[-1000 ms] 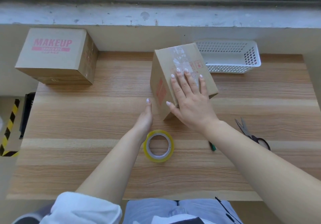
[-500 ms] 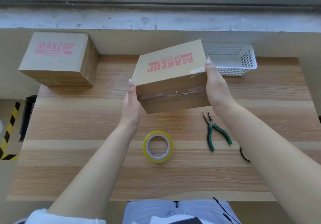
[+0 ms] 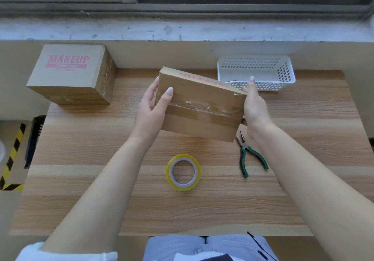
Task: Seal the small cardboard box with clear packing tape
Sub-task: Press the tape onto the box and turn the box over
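I hold a small cardboard box (image 3: 202, 103) in the air above the middle of the wooden table (image 3: 101, 139), tilted so one long face points at me. A strip of clear tape runs along the seam of that face. My left hand (image 3: 150, 109) grips the box's left end, thumb on the front face. My right hand (image 3: 254, 107) grips the right end, fingers behind it. A roll of clear packing tape (image 3: 183, 172) with a yellowish rim lies flat on the table below the box, nearer to me.
A larger cardboard box (image 3: 70, 74) printed MAKEUP stands at the back left corner. A white perforated plastic basket (image 3: 257, 72) sits at the back right. Green-handled pliers (image 3: 248, 155) lie right of the tape roll. A window sill runs behind the table.
The box was lifted off the table into both hands and rolled, so its taped seam face now points at me and the printed face looks up and away.
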